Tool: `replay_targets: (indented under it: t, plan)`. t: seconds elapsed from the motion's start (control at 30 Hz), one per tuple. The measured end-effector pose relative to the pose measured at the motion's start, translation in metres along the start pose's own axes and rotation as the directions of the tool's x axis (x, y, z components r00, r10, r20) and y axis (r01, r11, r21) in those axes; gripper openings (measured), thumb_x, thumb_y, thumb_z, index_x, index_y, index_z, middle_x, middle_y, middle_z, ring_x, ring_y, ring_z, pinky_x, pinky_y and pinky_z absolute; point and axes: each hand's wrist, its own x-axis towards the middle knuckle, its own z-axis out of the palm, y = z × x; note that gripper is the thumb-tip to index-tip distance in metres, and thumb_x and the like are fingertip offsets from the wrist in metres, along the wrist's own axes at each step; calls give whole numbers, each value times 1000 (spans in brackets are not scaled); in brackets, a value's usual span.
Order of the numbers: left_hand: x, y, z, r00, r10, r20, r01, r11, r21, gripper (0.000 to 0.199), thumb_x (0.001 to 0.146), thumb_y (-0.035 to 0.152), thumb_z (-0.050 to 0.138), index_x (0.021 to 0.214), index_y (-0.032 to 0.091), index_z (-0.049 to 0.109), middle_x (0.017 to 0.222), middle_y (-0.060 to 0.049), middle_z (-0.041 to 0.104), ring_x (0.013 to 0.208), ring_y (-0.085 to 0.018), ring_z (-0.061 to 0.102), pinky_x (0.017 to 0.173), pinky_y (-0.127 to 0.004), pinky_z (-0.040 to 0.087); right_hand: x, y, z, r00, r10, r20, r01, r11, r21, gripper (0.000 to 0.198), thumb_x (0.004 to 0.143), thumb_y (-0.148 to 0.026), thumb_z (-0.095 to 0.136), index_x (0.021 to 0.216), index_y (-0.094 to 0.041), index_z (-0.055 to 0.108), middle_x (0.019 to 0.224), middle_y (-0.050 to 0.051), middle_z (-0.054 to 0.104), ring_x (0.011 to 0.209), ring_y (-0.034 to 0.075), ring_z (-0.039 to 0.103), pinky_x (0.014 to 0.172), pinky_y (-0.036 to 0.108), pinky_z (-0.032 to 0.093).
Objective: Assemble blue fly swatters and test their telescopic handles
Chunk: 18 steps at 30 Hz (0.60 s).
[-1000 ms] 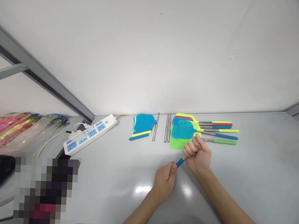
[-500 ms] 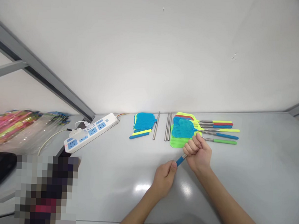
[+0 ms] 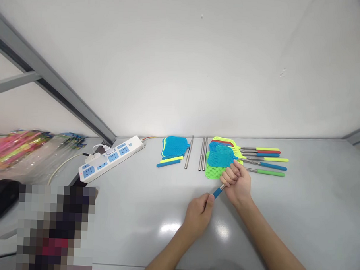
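In the head view, my left hand [image 3: 198, 215] is closed around a blue handle grip [image 3: 217, 192]. My right hand [image 3: 236, 183] wraps round the metal rod [image 3: 222, 186] that joins this grip; its far end is hidden in my fist. Just behind my right hand lies a stack of fly swatters, with a blue swatter head [image 3: 219, 156] on top and a green one [image 3: 212, 172] below. Their handles, one of them green [image 3: 270, 172], point right. Farther left are a loose blue swatter head [image 3: 175, 146], a yellow grip [image 3: 172, 159] and a blue grip [image 3: 168, 163].
Two metal rods [image 3: 202, 154] lie side by side left of the stack, and a single rod [image 3: 189, 151] beside the loose head. A white power strip [image 3: 111, 158] with plugs sits at the left. Bagged colourful items [image 3: 21, 150] lie beyond the frame post. A wall closes the back.
Both hands keep their hold on the grip and rod. My right hand has shifted slightly left, closer to my left hand. The camera view has moved a little.
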Motion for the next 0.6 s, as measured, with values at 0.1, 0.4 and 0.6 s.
replay_targets:
  t: [0.1, 0.4, 0.6]
  plan:
    - [0, 1, 1, 1000, -6, -25, 6, 1000, 7, 39, 85, 45, 22, 56, 18, 24, 49, 5, 25, 47, -9, 25, 47, -24, 17, 3, 1, -3, 1000, 3, -26, -3, 1000, 3, 41, 76, -26, 49, 47, -18, 22, 40, -9, 11, 33, 6, 11, 30, 20, 14]
    - [3, 2, 2, 999, -15, -44, 17, 999, 36, 41, 85, 46, 21, 56, 18, 26, 48, 5, 27, 46, -9, 26, 46, -23, 18, 7, 2, -8, 998, 1, -63, -2, 1000, -24, 41, 74, -26, 51, 48, -19, 20, 38, -9, 13, 32, 5, 12, 29, 19, 16]
    - [3, 4, 1, 998, -34, -43, 35, 999, 13, 43, 85, 47, 21, 55, 18, 30, 48, 4, 31, 46, -9, 29, 47, -23, 18, 9, 4, -9, 999, -6, -33, 4, 999, -40, 41, 74, -28, 52, 48, -19, 22, 39, -9, 14, 32, 5, 14, 30, 19, 19]
